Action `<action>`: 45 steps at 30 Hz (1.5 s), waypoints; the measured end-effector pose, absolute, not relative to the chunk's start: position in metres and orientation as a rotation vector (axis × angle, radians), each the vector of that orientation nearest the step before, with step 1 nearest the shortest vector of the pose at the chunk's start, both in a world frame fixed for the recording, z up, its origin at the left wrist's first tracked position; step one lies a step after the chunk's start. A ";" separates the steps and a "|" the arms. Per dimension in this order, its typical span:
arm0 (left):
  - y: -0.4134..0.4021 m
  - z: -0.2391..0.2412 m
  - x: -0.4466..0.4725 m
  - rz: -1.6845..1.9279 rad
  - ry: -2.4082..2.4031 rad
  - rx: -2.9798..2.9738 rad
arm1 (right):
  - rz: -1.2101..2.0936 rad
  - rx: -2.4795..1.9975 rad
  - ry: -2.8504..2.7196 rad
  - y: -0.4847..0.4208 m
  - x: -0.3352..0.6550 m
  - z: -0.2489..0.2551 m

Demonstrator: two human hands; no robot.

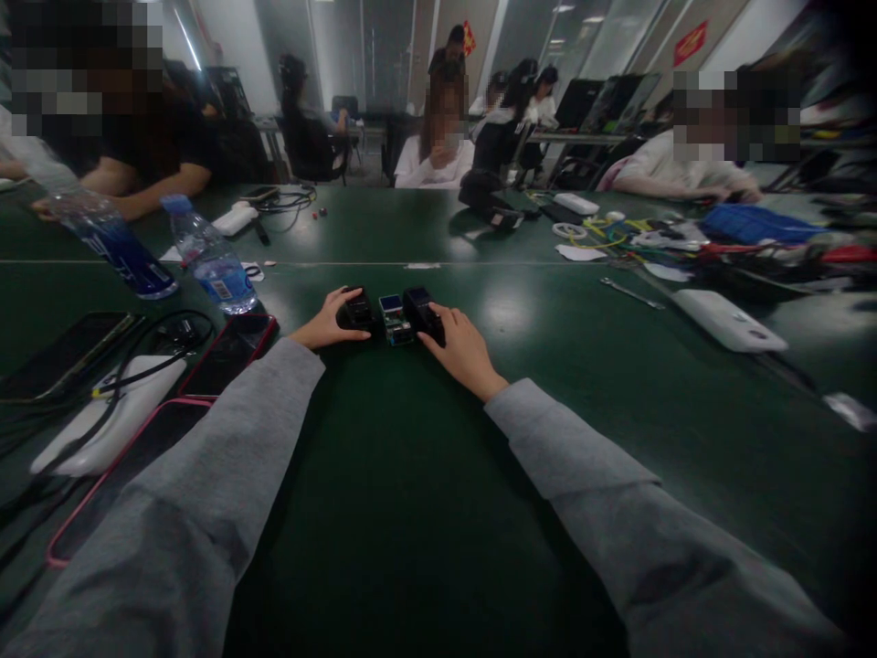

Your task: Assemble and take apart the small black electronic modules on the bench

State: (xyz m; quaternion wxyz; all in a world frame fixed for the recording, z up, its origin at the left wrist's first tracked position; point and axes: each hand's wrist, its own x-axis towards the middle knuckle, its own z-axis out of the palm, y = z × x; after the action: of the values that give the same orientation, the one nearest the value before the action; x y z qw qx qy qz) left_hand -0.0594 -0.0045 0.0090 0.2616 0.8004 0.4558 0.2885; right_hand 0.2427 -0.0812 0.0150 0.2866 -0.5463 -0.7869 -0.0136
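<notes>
Black blocks (pixel 419 306), perhaps chargers, flanking module (pixel 396 322), labels blurred

No readable txt. Labels on water bottles (pixel 212 260) blurred; red wall signs (pixel 690 43) too small; gadget (pixel 396 318) w/ blue screen shows nothing legible.

Place: a big work room — like a workshop.
Tables: long green tables (pixel 384 228) in rows.
Stuff: wires (pixel 617 239), a blue tray (pixel 746 222).
People: many people (pixel 431 169) sit working.
</notes>
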 end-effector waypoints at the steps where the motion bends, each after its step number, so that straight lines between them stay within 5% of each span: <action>1: -0.004 0.008 -0.058 0.798 1.235 2.171 | -0.032 -1.456 -2.098 -0.081 0.243 0.014; 28: -0.049 0.024 -0.001 0.892 1.154 2.775 | 0.028 -1.415 -2.105 -0.082 0.242 0.012; 45: -0.024 0.001 -0.016 1.342 1.637 2.274 | 0.067 -1.519 -2.122 -0.088 0.241 0.022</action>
State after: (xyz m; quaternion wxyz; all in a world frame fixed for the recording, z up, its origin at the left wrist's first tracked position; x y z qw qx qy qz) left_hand -0.0161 -0.0239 0.0010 0.0172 0.7318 0.5268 0.4320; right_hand 0.2407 -0.0876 0.0220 0.2626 -0.5614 -0.7844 0.0249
